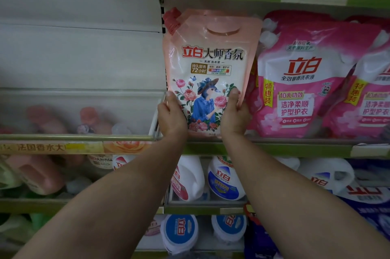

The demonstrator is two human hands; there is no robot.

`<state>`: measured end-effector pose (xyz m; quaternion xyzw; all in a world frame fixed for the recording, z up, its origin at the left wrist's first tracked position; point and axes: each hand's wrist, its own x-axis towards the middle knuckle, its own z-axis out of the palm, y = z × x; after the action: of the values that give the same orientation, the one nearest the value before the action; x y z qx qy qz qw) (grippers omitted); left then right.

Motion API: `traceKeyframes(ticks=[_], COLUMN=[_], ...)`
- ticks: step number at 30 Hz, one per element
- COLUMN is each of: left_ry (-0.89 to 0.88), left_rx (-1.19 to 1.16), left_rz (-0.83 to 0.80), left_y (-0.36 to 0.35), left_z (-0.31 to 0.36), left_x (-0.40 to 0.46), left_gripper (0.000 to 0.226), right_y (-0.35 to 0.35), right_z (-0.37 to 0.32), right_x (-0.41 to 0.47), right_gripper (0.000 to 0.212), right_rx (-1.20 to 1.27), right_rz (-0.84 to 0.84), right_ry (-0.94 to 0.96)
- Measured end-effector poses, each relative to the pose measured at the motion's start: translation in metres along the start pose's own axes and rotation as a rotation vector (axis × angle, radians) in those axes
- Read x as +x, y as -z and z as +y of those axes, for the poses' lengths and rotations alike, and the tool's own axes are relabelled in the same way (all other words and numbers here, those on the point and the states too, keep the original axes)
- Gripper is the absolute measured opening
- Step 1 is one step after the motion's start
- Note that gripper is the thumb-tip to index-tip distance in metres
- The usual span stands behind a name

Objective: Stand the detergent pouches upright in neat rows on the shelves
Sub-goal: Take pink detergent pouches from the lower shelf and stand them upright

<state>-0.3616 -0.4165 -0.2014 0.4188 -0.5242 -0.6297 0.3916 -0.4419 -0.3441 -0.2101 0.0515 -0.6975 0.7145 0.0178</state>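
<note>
Head view: pale-pink plastic detergent pouch w/ red corner cap upright at green shelf edge, beside magenta pouches; left hand & right hand gripping lower corners, fingers curled round.

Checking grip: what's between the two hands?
In the head view, only the peach pouch: left hand and right hand grip its lower edges, its printed front showing between them.
</note>
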Motion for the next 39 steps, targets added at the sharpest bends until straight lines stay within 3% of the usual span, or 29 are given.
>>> traceKeyframes(ticks=[6,13,20,30,39], left_ry=[-0.023,0.059,0.023,-0.045,-0.128], left_rx=[0.077,0.146,0.169,0.123,0.228], left_rz=[-0.002,0.042,0.069,0.103,0.327], left_y=[-0.001,-0.007,-0.006,-0.008,-0.015], left_z=[0.003,0.006,0.004,-0.003,-0.001], left_x=[-0.001,0.002,-0.001,-0.011,-0.022], left_gripper=[0.044,0.061,0.054,0.059,0.055], right_y=[0.001,0.000,0.004,0.021,0.031], right_z=[0.004,-0.001,0.002,0.001,0.007], right_x=[0.000,0.006,0.007,0.002,0.003], right_gripper=[0.041,0.051,0.057,0.029,0.046], right_rx=[0.020,0.015,-0.026,-0.015,-0.062], right_rz=[-0.028,-0.039,-0.090,-0.295,-0.354], right_ry=[0.007,-0.085,-0.035,0.034,0.109])
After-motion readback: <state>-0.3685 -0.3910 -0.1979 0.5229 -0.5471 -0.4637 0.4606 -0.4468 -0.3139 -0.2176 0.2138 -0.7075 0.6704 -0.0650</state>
